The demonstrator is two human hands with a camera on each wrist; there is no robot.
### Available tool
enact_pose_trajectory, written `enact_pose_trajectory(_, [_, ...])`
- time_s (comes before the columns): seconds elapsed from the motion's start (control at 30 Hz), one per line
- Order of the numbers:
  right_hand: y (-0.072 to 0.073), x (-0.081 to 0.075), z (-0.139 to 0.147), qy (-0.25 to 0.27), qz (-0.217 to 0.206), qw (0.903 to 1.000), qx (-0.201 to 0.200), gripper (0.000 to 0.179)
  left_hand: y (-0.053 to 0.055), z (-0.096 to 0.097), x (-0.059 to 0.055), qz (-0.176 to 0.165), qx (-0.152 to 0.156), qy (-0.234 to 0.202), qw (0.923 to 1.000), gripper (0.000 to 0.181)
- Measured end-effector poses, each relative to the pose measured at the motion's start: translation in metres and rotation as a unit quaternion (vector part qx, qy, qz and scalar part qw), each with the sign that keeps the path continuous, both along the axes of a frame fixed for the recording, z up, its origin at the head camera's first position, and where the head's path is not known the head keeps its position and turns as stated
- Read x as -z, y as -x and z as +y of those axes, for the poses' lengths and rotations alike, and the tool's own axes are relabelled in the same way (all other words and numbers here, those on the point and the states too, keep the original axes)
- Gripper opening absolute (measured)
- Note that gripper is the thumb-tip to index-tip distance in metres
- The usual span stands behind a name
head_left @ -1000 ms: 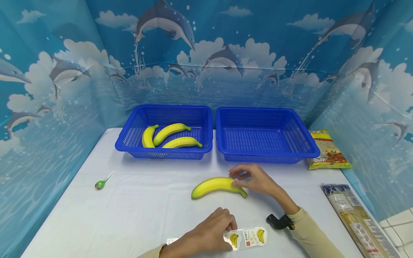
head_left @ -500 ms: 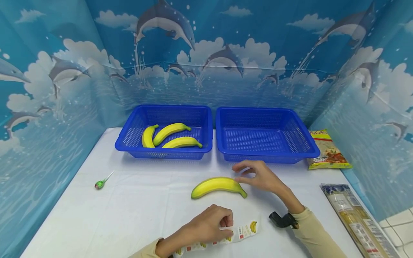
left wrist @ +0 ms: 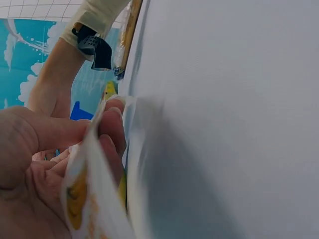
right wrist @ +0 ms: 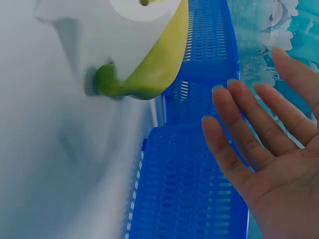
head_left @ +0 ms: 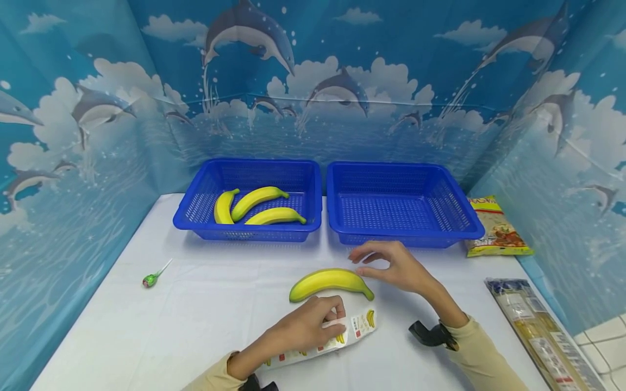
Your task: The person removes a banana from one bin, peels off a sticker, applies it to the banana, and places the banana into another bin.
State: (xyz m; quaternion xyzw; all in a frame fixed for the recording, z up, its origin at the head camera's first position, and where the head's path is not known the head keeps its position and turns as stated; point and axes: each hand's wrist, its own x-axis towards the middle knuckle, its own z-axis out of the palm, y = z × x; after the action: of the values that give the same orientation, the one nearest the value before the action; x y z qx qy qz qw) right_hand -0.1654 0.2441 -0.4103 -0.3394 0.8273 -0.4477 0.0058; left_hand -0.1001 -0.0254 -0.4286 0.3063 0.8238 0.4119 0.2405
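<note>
In the head view, a strip of white labels printed with bananas [head_left: 363, 323] lies slanted above the front of the table. My left hand [head_left: 305, 325] pinches it between thumb and fingers; the left wrist view shows the strip [left wrist: 92, 199] hanging blurred from that grip. Just behind it rests a yellow banana [head_left: 325, 282] with green ends. My right hand [head_left: 398, 265] hovers by the banana's stem end, fingers loosely bent and holding nothing. Seen from the right wrist, its fingers [right wrist: 239, 124] are spread apart from the banana [right wrist: 154, 79], which the strip partly covers.
A blue basket [head_left: 249, 234] at the back left holds 3 bananas; a second blue basket [head_left: 406, 239] stands beside it. To the right are a yellow snack packet [head_left: 501, 231] and a long clear package [head_left: 543, 336]. A green lollipop [head_left: 150, 279] lies far left.
My left hand has moved the label strip forward and slightly left, close to the banana, lifting it. My right hand has drawn back a little from the banana's stem end.
</note>
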Motion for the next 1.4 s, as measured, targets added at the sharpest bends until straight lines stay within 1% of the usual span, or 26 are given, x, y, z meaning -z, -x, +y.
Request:
enact_pose_trajectory(0.07, [-0.001, -0.001, -0.001, 0.006, -0.005, 0.9998, -0.017, 0.028, 0.002, -0.001, -0.002, -0.013, -0.003, -0.005, 0.9999, 0.010])
enact_pose_trajectory(0.13, [-0.003, -0.003, -0.002, 0.011, -0.017, 0.9992, -0.033, 0.027, 0.003, -0.001, -0.004, -0.013, -0.006, -0.005, 0.9999, 0.010])
enact_pose_trajectory(0.2, [-0.004, -0.004, -0.003, 0.014, -0.033, 0.9981, -0.050, 0.027, 0.004, -0.002, -0.005, 0.004, -0.008, -0.004, 1.0000, 0.009])
enact_pose_trajectory(0.3, [-0.005, -0.004, -0.005, 0.014, -0.051, 0.9955, -0.078, 0.029, 0.005, -0.002, -0.004, 0.038, -0.012, -0.006, 0.9992, 0.006])
enact_pose_trajectory(0.37, [-0.006, -0.004, -0.006, 0.015, -0.060, 0.9931, -0.100, 0.031, 0.006, -0.002, -0.004, 0.048, -0.015, -0.017, 0.9986, 0.005])
enact_pose_trajectory(0.53, [-0.008, -0.003, -0.009, 0.015, -0.077, 0.9850, -0.154, 0.035, 0.006, -0.003, -0.004, 0.021, -0.024, -0.058, 0.9978, 0.008])
enact_pose_trajectory(0.63, [-0.009, -0.004, -0.011, 0.011, -0.085, 0.9812, -0.173, 0.036, 0.006, -0.003, -0.006, 0.020, -0.032, -0.068, 0.9970, 0.008])
enact_pose_trajectory(0.83, [-0.010, -0.003, -0.014, 0.006, -0.101, 0.9778, -0.183, 0.033, 0.008, -0.002, -0.007, 0.046, -0.044, -0.080, 0.9948, 0.007])
enact_pose_trajectory(1.17, [-0.011, 0.001, -0.017, 0.018, -0.120, 0.9757, -0.183, 0.026, 0.011, -0.003, -0.005, 0.038, -0.045, -0.102, 0.9931, 0.005])
enact_pose_trajectory(1.4, [-0.012, 0.001, -0.018, 0.027, -0.131, 0.9712, -0.197, 0.020, 0.011, -0.004, -0.006, 0.043, -0.038, -0.105, 0.9928, 0.005])
